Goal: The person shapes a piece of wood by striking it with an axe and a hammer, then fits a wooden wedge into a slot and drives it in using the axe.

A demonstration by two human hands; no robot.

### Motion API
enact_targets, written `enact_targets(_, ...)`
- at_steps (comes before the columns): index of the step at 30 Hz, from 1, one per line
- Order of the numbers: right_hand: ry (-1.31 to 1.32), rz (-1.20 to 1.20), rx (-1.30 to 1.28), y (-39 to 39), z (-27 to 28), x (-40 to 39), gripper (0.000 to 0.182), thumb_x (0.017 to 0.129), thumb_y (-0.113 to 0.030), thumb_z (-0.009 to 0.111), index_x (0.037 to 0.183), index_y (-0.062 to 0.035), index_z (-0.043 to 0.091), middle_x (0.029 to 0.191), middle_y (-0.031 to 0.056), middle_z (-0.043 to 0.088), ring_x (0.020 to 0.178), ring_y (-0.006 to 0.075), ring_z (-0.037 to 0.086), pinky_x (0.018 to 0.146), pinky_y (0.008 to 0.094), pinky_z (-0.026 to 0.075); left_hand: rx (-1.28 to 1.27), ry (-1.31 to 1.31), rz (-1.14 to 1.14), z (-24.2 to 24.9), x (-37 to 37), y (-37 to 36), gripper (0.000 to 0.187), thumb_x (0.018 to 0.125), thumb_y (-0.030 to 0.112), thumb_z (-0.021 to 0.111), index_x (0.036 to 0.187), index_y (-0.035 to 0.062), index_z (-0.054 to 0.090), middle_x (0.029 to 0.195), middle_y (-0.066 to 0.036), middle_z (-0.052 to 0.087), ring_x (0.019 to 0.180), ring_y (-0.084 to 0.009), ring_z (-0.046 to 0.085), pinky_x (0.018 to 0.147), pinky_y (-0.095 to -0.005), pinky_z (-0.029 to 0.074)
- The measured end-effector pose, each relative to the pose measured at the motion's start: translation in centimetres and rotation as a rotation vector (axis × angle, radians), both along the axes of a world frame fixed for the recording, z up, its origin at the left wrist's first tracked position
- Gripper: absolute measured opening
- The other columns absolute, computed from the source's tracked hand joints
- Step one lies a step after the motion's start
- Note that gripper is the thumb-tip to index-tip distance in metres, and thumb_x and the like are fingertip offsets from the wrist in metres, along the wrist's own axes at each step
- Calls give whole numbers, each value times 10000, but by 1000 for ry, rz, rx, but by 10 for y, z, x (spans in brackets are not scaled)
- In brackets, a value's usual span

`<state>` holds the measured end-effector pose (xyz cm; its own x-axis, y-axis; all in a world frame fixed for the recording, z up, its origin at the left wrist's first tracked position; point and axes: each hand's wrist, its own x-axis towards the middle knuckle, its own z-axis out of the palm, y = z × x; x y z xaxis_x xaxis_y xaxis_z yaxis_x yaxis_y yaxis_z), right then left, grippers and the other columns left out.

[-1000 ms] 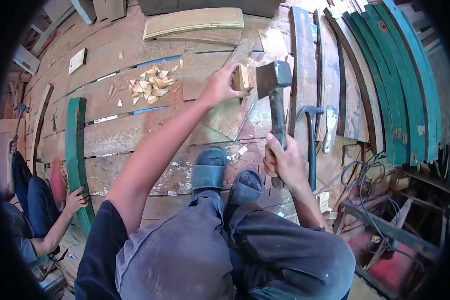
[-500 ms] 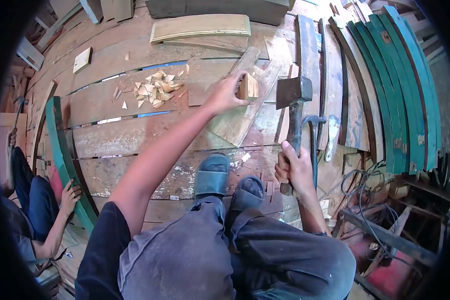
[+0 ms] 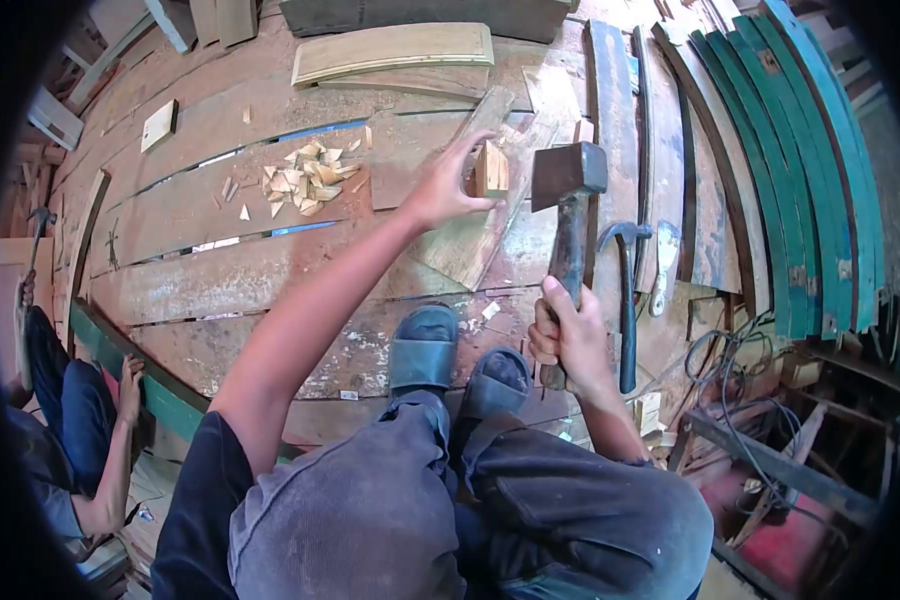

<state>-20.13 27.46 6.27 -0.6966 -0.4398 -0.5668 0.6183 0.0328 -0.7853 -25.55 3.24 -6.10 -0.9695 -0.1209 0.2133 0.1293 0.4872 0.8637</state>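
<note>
My left hand [image 3: 440, 186] reaches forward and steadies a small upright wooden block [image 3: 491, 170] that stands on a slanted plank [image 3: 475, 235]. My right hand [image 3: 568, 335] grips the dark handle of a hatchet [image 3: 568, 178], whose rusty head hangs just right of the block, blade toward it. Both my feet in dark sandals [image 3: 420, 345] rest on the worn plank floor below the block.
A pile of pale wood chips [image 3: 305, 180] lies left of the block. A claw hammer [image 3: 625, 300] lies to the right of my right hand. Curved green planks [image 3: 800, 170] are stacked far right. At left, another person's hand [image 3: 130, 385] holds a green curved board [image 3: 155, 400].
The hatchet head has swung left, closer to the block, and my fingers have spread on the block. The person at left has tipped the green board down toward the floor.
</note>
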Motion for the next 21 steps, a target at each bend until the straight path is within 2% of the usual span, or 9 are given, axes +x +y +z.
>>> enact_targets(3, 1, -34, -25, 12, -1, -4, 290, 1012, -238, 498, 790, -91, 385, 556, -14, 355, 401, 86, 359, 350, 256, 252, 81, 29, -3, -2, 1, 0, 983, 608, 373, 873, 1413, 110, 373, 1407, -152, 460, 1294, -300, 456, 1101, -419, 356)
enact_targets(9, -46, -100, -42, 28, -8, -10, 276, 1017, -252, 485, 812, -114, 361, 565, -24, 315, 409, 69, 317, 356, 246, 228, -12, -36, 52, -13, 11, -8, 1067, 557, 444, 887, 1418, 104, 358, 1352, -166, 483, 1282, -335, 423, 1090, -454, 340)
enact_targets(12, -41, -132, -37, 29, -11, -8, 269, 1017, -258, 469, 801, -113, 399, 544, -38, 278, 393, 56, 262, 351, 234, 206, -76, -50, 71, -22, 20, -16, 1093, 553, 458, 890, 1427, 105, 337, 1382, -185, 428, 1292, -358, 389, 1104, -460, 312)
enact_targets(15, -45, -134, -28, 33, -16, -8, 263, 1014, -256, 474, 803, -114, 406, 544, -40, 277, 394, 56, 260, 353, 233, 206, 36, -151, 114, -33, 29, -17, 1121, 549, 472, 890, 1433, 86, 319, 1426, -214, 347, 1300, -383, 369, 1111, -470, 296)
enact_targets(21, -101, -161, -51, 44, -29, 1, 274, 1010, -263, 490, 794, -122, 397, 545, -39, 284, 398, 60, 274, 357, 236, 201, -160, -204, 137, -50, 50, 1, 1192, 548, 473, 889, 1457, 27, 261, 1408, -239, 333, 1322, -410, 327, 1116, -475, 291)
